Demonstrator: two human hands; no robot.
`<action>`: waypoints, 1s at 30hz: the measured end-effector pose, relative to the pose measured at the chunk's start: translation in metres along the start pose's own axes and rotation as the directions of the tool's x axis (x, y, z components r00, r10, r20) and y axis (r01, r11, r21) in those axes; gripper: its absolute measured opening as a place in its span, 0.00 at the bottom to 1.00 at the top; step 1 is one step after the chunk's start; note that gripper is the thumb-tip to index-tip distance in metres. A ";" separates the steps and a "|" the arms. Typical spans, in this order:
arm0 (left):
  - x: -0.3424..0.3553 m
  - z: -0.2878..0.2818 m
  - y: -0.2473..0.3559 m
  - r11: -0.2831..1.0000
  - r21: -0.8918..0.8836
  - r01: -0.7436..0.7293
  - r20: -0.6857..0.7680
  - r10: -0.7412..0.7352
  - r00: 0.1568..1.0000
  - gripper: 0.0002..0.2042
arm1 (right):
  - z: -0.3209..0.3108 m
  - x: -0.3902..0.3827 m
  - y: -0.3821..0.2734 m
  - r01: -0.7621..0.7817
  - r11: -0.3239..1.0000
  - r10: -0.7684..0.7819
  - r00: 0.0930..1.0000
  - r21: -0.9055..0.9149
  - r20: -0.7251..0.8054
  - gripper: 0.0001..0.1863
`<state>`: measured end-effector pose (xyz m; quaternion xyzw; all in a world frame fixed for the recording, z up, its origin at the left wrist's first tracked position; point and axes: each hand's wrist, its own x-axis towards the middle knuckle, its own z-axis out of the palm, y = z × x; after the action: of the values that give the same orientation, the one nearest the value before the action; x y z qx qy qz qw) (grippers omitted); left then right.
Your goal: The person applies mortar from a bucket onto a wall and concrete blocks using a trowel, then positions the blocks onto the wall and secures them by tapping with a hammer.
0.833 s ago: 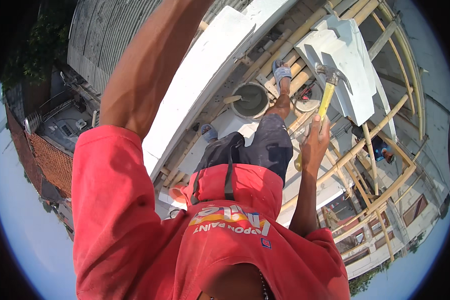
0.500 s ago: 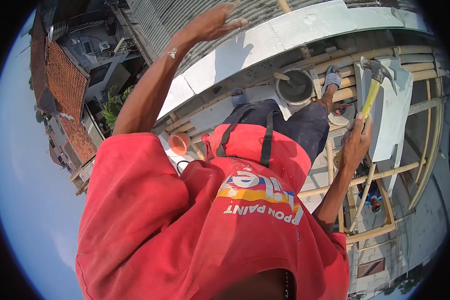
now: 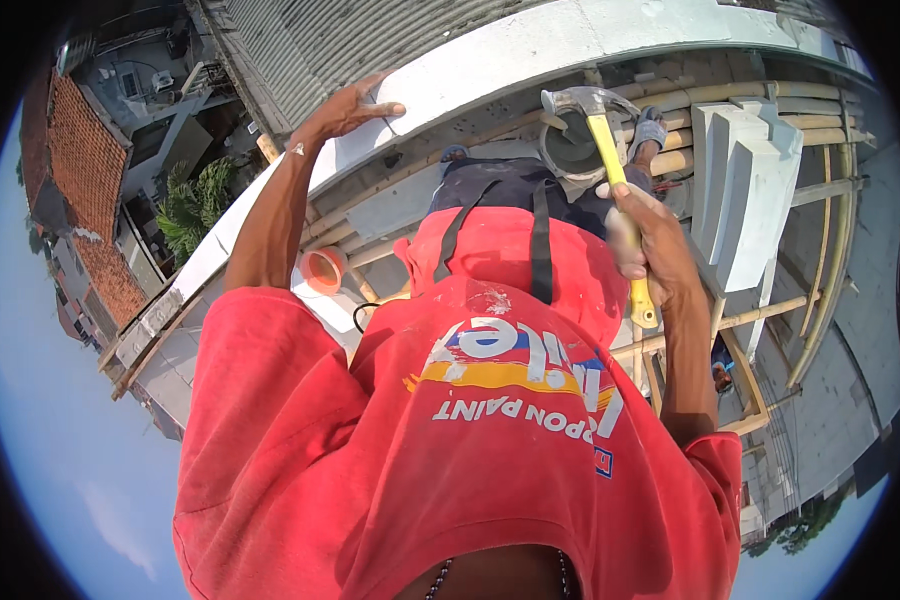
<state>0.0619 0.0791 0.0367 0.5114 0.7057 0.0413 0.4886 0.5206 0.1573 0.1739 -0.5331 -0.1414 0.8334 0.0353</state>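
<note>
Hammer (image 3: 607, 150) had shifted left, off the white block's (image 3: 755, 190) edge in view; right hand (image 3: 655, 230) clamped on its handle. Left hand (image 3: 345, 108) had come down to the white ledge's (image 3: 530, 45) outer edge, nothing gripped, contact unclear. Hands well apart; hammer work looked one-handed, no strike visible.

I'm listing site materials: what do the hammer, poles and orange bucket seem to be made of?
Hammer: metal head, grey with a dull shine; handle possibly plastic or coated fibreglass, going by its smooth, solid yellow.
Poles: probably bamboo, unpainted, being round and straw-coloured.
Orange bucket: likely matte plastic, given its even colour; too small to be sure.
</note>
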 end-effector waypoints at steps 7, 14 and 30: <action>0.000 -0.005 -0.022 0.990 0.126 0.058 -0.032 -0.055 0.998 0.49 | 0.022 0.178 0.101 -0.305 0.513 0.296 0.940 0.803 0.168 0.08; 0.011 0.002 -0.025 0.994 0.114 0.005 -0.006 -0.005 1.000 0.49 | 0.116 0.260 0.146 -0.449 0.395 0.187 0.893 0.801 0.408 0.09; 0.019 0.001 -0.041 0.989 0.100 -0.110 -0.055 0.116 0.992 0.50 | 0.080 0.276 0.143 -0.537 0.538 0.264 0.839 0.650 0.476 0.10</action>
<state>0.0341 0.0740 0.0008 0.5721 0.6912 0.0502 0.4386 0.3432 0.0621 -0.0759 -0.3420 0.3471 0.8724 0.0380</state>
